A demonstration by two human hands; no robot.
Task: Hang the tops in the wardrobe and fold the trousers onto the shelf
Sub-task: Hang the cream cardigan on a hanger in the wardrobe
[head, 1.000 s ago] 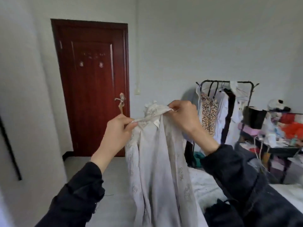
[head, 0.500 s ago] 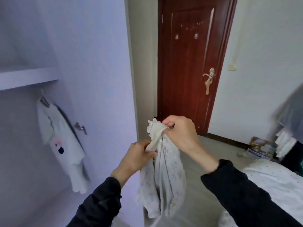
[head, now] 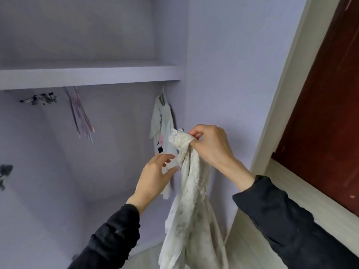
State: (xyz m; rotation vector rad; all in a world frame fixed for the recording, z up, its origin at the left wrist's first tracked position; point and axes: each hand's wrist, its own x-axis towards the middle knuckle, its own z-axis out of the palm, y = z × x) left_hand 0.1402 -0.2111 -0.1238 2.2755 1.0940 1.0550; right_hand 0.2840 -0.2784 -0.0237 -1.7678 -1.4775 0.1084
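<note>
wardrobe point(head: 223, 74) is now seen filling most of the view; half a second ago only its right edge and the red door point(head: 330, 113) were framed, and the door is now cut to a strip at the right. one shelf point(head: 93, 76) is counted, running across the upper part. below it, one white top point(head: 162, 123) is seen already hung at the right end, one bundle of thin pinkish hangers point(head: 80, 113) hangs left of centre, and one dark blurred item point(head: 38, 99) sits further left; what it is cannot be told. one white lace top point(head: 191, 200) is held in front of the wardrobe's right side, hanging down toward the floor point(head: 291, 191). two hands are counted. right hand point(head: 210, 146) is recorded with fingers curled round the bunched collar of the lace top. left hand point(head: 155, 177), which pinched the fabric half a second ago, is now off it, fingers relaxed and spread, just beside the cloth.
</note>
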